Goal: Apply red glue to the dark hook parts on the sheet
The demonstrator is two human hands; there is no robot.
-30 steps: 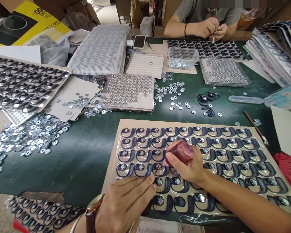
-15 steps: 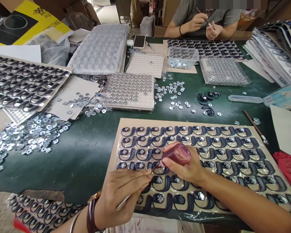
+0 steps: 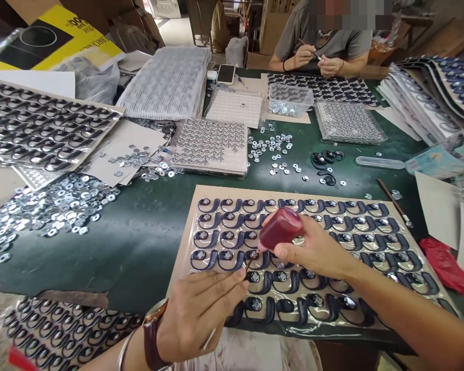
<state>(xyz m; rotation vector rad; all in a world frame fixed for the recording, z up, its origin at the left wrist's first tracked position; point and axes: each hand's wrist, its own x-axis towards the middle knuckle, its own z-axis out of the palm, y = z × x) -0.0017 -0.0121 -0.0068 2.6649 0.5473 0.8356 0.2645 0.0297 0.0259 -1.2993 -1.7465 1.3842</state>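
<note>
My right hand [image 3: 313, 247] is closed around a dark red squeeze bottle [image 3: 280, 228], tilted with its narrow end down to the left. That end sits just above a dark hook-shaped piece with a round, shiny centre [image 3: 252, 255]. Pinched in my left hand [image 3: 201, 309] is a thin stick [image 3: 249, 265], its brown tip close to the same piece; a pale end shows below the palm. Under both hands lies a film-covered card [image 3: 185, 232] carrying rows of such hook-shaped pieces. My hands and forearms cover part of the rows.
Loose metal washers [image 3: 62, 211] lie heaped at left. A card of round metal pieces [image 3: 212, 144], a clear plastic box [image 3: 290, 98] and loose black hooks [image 3: 327, 165] are beyond. A brown stick [image 3: 394, 201] lies at right. Opposite, a person's hands [image 3: 317, 59] hold a thin tool.
The bottle has swung to a steeper tilt as my right hand turned and rose slightly. My left hand has shifted a little, its stick still by the same piece. The whole view has shifted slightly.
</note>
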